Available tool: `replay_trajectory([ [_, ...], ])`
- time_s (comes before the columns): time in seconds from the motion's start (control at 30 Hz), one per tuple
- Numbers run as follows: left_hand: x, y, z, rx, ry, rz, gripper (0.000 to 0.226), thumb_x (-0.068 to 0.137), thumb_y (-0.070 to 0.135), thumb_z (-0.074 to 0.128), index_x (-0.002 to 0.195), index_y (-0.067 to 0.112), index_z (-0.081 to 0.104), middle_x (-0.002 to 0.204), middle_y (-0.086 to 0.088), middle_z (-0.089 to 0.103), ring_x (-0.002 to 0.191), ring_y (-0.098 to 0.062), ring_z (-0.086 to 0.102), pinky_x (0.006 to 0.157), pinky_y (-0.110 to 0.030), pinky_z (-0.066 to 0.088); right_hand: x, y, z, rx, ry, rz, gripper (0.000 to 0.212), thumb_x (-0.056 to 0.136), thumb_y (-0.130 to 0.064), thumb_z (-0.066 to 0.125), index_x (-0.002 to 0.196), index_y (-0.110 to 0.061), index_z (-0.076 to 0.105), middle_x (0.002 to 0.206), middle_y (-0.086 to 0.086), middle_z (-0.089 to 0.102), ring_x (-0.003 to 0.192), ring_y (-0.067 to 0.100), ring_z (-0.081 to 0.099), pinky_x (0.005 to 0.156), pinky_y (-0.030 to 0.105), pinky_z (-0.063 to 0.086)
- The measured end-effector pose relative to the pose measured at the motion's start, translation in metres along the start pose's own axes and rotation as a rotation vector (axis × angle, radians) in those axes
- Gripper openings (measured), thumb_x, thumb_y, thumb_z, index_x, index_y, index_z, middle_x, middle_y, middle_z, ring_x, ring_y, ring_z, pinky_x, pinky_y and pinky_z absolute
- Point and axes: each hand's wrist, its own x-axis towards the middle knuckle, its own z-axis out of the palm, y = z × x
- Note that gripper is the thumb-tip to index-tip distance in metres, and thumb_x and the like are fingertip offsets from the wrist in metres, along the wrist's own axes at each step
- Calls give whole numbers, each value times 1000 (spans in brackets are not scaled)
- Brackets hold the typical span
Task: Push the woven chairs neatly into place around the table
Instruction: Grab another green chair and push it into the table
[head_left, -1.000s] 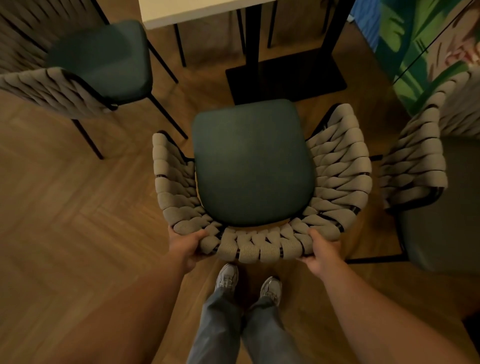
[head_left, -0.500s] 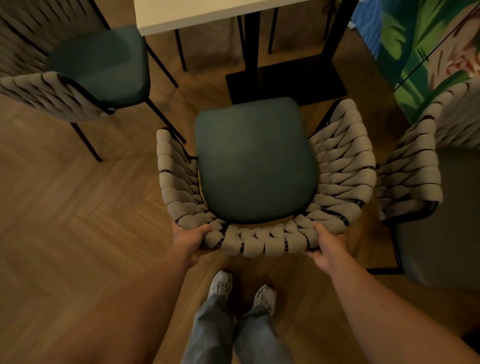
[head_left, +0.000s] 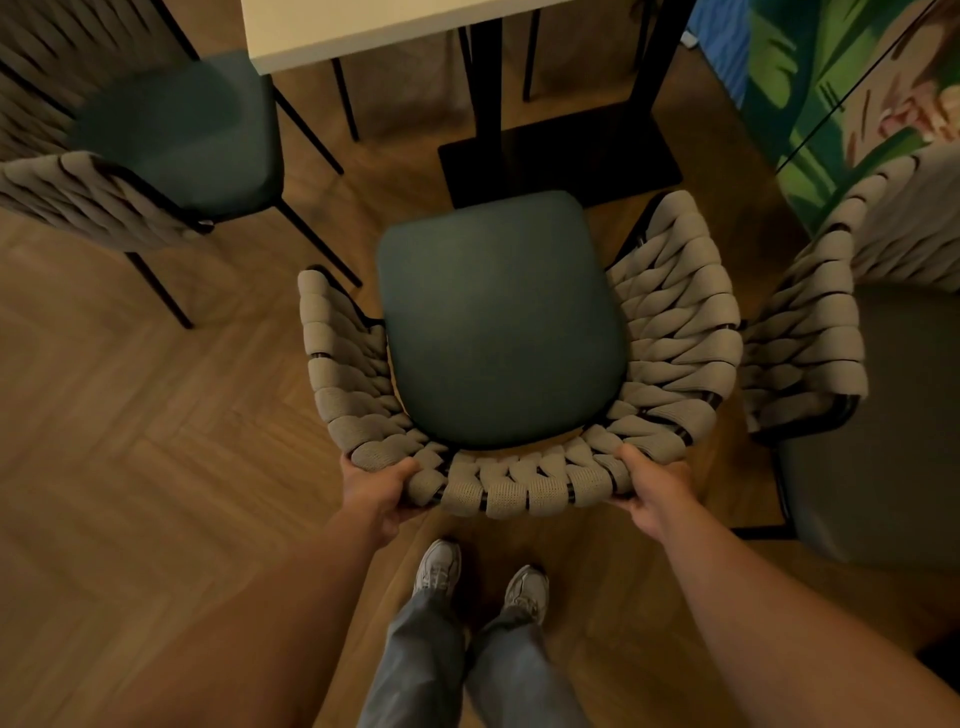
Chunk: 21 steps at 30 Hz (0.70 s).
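Holding the middle woven chair (head_left: 501, 338) by the rear curve of its backrest (head_left: 519, 488): with the left hand (head_left: 376, 491) wrapped round the left end of that curve, thumb lying over the straps and fingers hidden below, and with the right hand (head_left: 652, 491) clamped likewise on the right end. Between the two grips, a row of beige knitted straps over a black frame. Straight ahead of the grips, the dark green seat cushion (head_left: 493, 291), its front edge overlapping the near edge of the black table base (head_left: 597, 156). Further ahead still, the pale table (head_left: 363, 26), with the seat wholly in view short of its near edge. Forward and left of the left grip, well apart, a second woven chair (head_left: 176, 130), set at an angle near the table's corner. Just right of the right grip, a third woven chair (head_left: 805, 338), its strapped arm close beside the held chair's right arm; touching or not, cannot tell. Behind the grips, toward the body, two pale shoes (head_left: 439, 566) and grey trouser legs (head_left: 421, 665) on the herringbone wooden floor (head_left: 130, 415). Far forward and right of the right grip, a leafy green mural (head_left: 810, 78).
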Motion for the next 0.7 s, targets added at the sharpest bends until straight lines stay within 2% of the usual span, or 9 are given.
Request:
replay_trajectory([
  [0.1,-1,-1,1,1,-2,0,79,87,-4,66,142,36,26,121,-7,45,86,-29,60,53,-49,57,4,0,-2,-13,-9,-5,41,86,1,69,118,-17,51,124,20,64,112,41,64,85,63,54],
  [0.17,-1,-3,2,-4,-9,3,78,87,-4,66,141,36,27,120,-7,45,87,-30,60,57,-51,57,5,0,-4,-13,-26,-7,38,87,0,69,117,-16,52,122,19,64,113,40,63,82,61,55],
  [0.23,-1,-6,0,-22,-7,14,78,86,-2,68,141,37,28,123,-8,48,94,-32,61,64,-54,58,5,2,-7,11,-41,-16,48,86,-5,72,129,-11,50,125,17,63,115,40,62,82,60,55],
  [0.3,-2,-12,-3,-65,-1,12,81,84,3,72,142,38,28,128,-9,50,102,-35,62,72,-58,59,5,9,-9,76,-53,-5,63,84,-12,75,139,-16,44,127,15,62,116,39,62,86,63,55],
  [0.37,-5,-19,-3,-103,-10,-11,84,81,9,77,143,39,29,125,-7,54,103,-36,64,76,-61,58,2,19,-8,139,-46,49,69,83,-17,77,141,-23,40,127,14,59,114,39,60,88,66,53],
  [0.53,-2,-28,5,-34,-40,-44,83,78,1,78,137,34,30,124,-16,57,99,-38,68,63,-52,61,-4,39,5,163,-114,142,63,86,-9,73,138,-24,41,133,17,57,120,44,57,82,70,53],
  [0.63,7,-26,2,-32,-35,-63,82,74,-2,78,137,26,34,124,-20,58,92,-38,72,62,-52,60,-1,38,8,168,-117,142,60,88,-4,69,139,-23,42,135,19,58,119,42,59,72,65,57],
  [0.7,12,-25,0,-41,-40,-77,80,71,-2,80,136,21,38,126,-22,58,89,-38,73,62,-52,60,0,38,9,166,-126,146,58,89,-4,67,139,-21,44,134,20,59,118,42,60,72,64,57],
])
